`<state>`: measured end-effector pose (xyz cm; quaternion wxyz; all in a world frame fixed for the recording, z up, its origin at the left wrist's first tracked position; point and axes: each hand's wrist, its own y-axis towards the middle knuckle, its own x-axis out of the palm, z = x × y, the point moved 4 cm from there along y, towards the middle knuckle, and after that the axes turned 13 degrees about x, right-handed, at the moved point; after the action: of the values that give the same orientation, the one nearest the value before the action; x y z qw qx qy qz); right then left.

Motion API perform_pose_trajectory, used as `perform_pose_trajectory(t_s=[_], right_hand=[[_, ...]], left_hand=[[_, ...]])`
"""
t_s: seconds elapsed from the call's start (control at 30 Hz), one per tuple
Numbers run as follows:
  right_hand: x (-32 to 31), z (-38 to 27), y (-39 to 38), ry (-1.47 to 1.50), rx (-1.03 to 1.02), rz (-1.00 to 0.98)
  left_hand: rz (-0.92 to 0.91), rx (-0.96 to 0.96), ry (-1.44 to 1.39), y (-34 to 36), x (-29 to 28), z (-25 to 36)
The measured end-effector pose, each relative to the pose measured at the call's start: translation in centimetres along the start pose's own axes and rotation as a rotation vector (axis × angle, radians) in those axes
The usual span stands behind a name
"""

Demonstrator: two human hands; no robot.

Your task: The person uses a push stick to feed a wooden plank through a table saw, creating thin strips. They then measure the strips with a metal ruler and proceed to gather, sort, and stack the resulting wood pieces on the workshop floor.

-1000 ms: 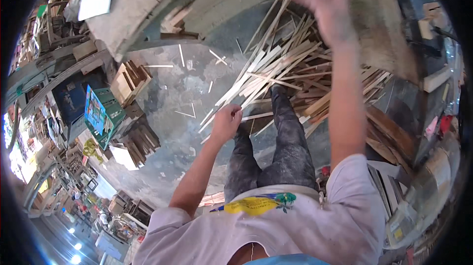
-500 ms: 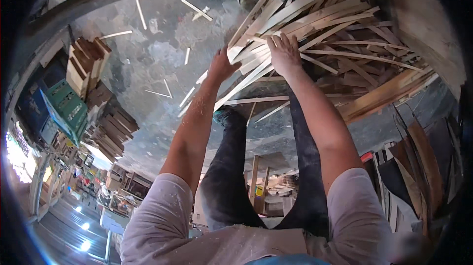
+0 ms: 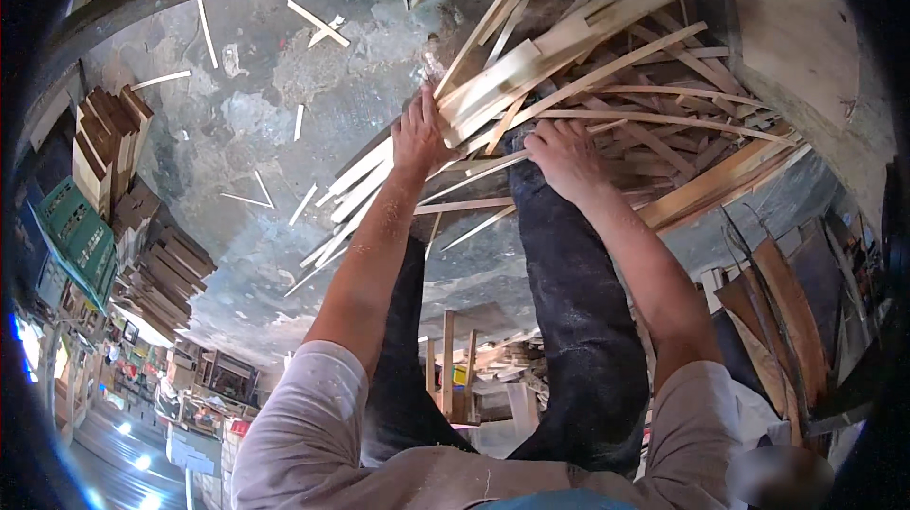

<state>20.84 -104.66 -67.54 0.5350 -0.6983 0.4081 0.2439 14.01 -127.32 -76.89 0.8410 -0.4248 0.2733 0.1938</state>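
Note:
A thick bundle of pale wood strips [image 3: 512, 83] slants up and to the right over a heap of scrap strips. My left hand [image 3: 419, 138] is closed round its lower left end, the fingers pointing up along the strips. More pale strips [image 3: 355, 190] stick out past this hand to the lower left. My right hand [image 3: 567, 161] is beside my knee, fingers bent over a thin wood strip [image 3: 474, 175] that runs beneath them. Its palm is hidden.
Thin offcuts [image 3: 207, 33] lie scattered on the stained concrete floor [image 3: 256, 102]. At left stand stacked wood blocks [image 3: 112, 145] and a green plastic crate [image 3: 76, 235]. A thick plank [image 3: 720, 183] edges the heap; curved boards [image 3: 791, 320] lean at right.
The bundle has been gathered more tightly and stands higher over the heap. My left hand has closed on its end. My right hand has moved down from the bundle, towards my knee.

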Motion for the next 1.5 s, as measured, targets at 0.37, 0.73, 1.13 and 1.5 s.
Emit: perform_pose_trajectory(t_s=[0.37,0.73,1.13,1.5], right_hand=[[0.7,-1.3,2.3,0.586,0.457,0.037],[1.7,-13.5,-1.4,2.278,1.180,-0.212],[-16.4,-30.1,-16.7,2.700,0.258,-0.286],[-36.9,-37.7,-20.9,1.823,0.108,0.105]], left_hand=[[-0.054,-0.008,-0.211,-0.2,-0.6,-4.1],[-0.524,-0.005,-0.766,-18.2,-19.1,1.7],[-0.394,0.246,-0.883,-42.5,-26.8,10.3],[0.119,0.283,-0.834,-55.7,-35.9,13.4]])
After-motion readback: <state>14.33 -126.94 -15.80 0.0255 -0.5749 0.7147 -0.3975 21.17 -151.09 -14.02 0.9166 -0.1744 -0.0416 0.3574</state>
